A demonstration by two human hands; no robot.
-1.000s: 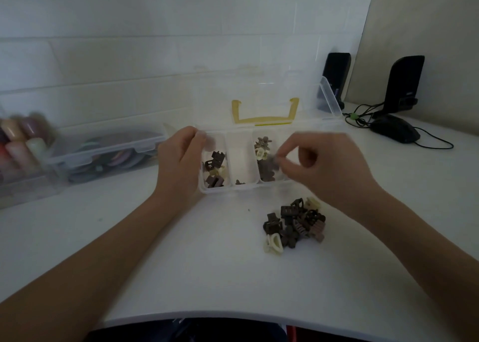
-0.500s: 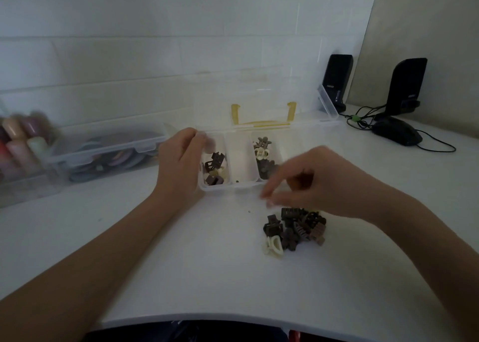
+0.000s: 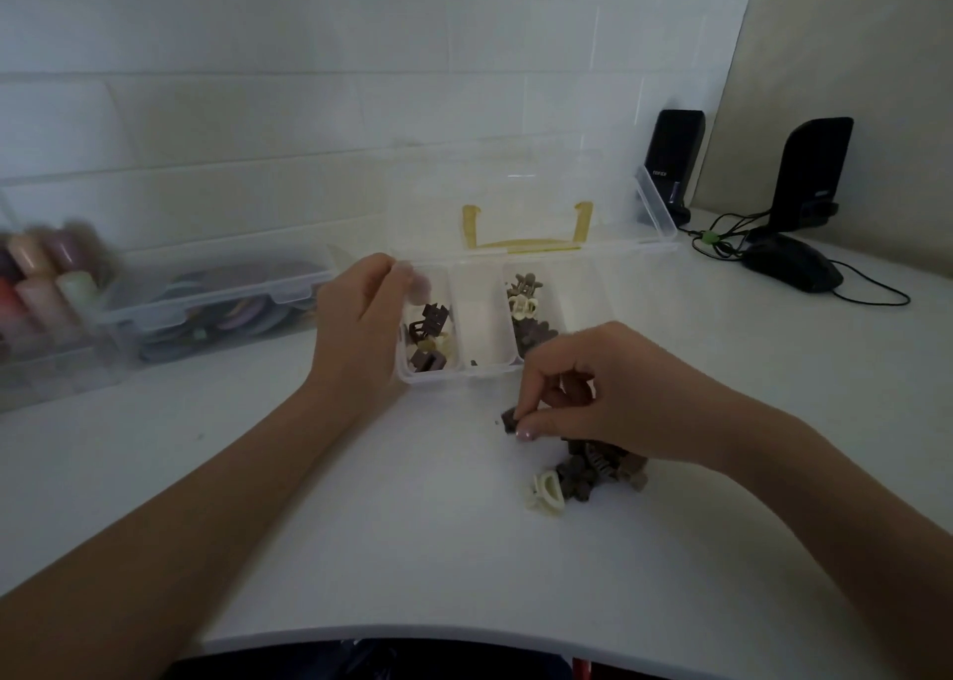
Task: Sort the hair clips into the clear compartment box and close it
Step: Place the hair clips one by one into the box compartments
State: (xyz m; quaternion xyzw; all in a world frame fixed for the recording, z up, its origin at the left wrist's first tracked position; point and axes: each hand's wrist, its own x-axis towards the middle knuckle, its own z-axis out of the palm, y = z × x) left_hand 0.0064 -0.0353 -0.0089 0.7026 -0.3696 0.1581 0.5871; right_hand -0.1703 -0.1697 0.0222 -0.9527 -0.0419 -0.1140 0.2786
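Clear plastic box [image 3: 485,370] sits open on the white table [image 3: 361,524], its lid up against the wall. The left hand [image 3: 361,328] grips the box's left end, fingers curled over the rim. Brown and cream clips lie in the left and right compartments. The right hand [image 3: 593,396] pinches a dark brown clip [image 3: 509,418] between thumb and forefinger, just above the loose pile of clips [image 3: 588,473] beside the box.
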